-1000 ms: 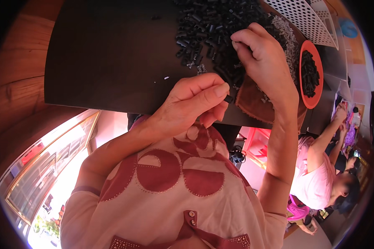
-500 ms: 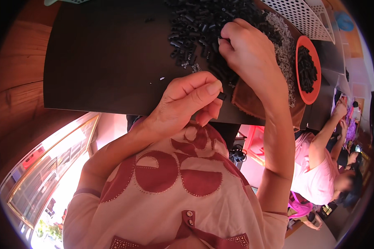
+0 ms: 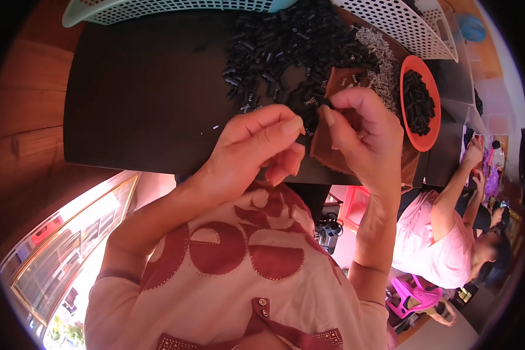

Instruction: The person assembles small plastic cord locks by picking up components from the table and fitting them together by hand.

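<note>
Above the table's near edge, my left hand (image 3: 248, 146) pinches a small black plastic tube (image 3: 301, 139) between thumb and fingers. Close beside it on the right, my right hand (image 3: 367, 131) is closed in a pinch on another small black piece (image 3: 325, 102), partly hidden by the fingertips. Beyond both hands spreads a pile of short black tubes (image 3: 286, 44). Small metal springs (image 3: 380, 55) lie heaped on its right. A brown cloth (image 3: 331, 146) lies beneath my right hand. An orange bowl (image 3: 433, 137) holds several black pieces (image 3: 418, 105).
A pale green perforated basket (image 3: 175, 10) stands at the far edge of the dark table (image 3: 134, 87). Behind the springs is a white perforated basket (image 3: 399, 26). At the right, another person in a pink shirt (image 3: 434, 239) sits near a pink stool (image 3: 411, 297).
My right hand has come back from the pile of tubes toward my left hand, with a small black piece in its pinch. The left hand keeps its tube. More of the green basket shows.
</note>
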